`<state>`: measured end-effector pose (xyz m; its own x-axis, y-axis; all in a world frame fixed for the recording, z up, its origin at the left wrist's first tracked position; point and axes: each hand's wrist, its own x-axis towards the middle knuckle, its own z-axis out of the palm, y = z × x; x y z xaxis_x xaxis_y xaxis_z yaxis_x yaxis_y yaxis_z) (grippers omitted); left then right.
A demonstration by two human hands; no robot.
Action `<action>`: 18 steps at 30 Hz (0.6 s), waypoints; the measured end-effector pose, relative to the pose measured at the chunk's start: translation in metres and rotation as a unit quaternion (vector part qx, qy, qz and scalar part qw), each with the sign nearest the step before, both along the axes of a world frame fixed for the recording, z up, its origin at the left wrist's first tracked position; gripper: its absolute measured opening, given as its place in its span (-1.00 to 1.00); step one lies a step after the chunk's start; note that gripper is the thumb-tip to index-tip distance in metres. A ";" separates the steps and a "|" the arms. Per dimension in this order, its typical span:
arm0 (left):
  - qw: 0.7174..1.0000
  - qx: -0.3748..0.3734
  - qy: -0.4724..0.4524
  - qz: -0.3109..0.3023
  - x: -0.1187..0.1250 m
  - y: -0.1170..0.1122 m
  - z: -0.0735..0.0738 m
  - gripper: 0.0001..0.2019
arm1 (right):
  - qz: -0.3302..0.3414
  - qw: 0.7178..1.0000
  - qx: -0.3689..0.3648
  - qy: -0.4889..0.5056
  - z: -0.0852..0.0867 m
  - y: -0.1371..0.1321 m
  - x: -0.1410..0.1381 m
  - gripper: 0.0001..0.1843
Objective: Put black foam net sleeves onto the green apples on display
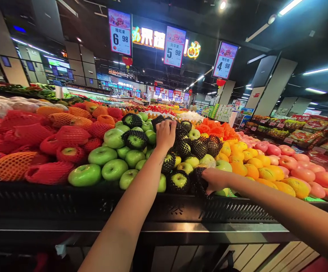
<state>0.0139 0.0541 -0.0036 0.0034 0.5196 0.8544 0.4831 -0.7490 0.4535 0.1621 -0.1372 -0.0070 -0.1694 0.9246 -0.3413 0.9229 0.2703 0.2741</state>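
Near the centre of the frame, the left hand [166, 133] curls over black-netted fruit [157, 121] beside green apples [114, 169], its exact grip hidden, while lower and right of centre the right hand [215, 180] pinches a black foam net [199, 183] above the black crate's front wall [181, 209].

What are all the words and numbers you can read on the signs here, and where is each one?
"嘎啦果 6.98": left hanging price sign.
"青苹果 5.98": middle hanging price sign.
"伦橙 4.98", with an unclear character first: right hanging price sign.
"果蔬": glowing sign behind them.
Too small or blurred to read: the price signs' fine print, the far screens, the shelf labels on the right.
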 end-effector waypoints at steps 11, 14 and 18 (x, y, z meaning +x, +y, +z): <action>1.000 0.003 0.017 -0.008 0.000 0.001 0.002 -0.55 | 0.011 0.999 0.003 0.048 -0.006 0.000 0.019 -0.83; 1.000 0.001 0.023 -0.011 -0.001 -0.001 0.003 -0.55 | 0.028 0.988 -0.007 0.149 -0.010 0.006 0.032 -0.89; 0.999 -0.011 0.038 -0.011 -0.001 -0.004 0.005 -0.53 | 0.047 0.971 -0.025 0.234 -0.013 0.014 0.043 -0.86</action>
<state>0.0124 0.0497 0.0015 0.0798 0.5374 0.8396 0.4997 -0.7503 0.4328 0.2051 -0.1233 -0.0202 -0.3998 0.8815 -0.2513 0.9137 0.3615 -0.1855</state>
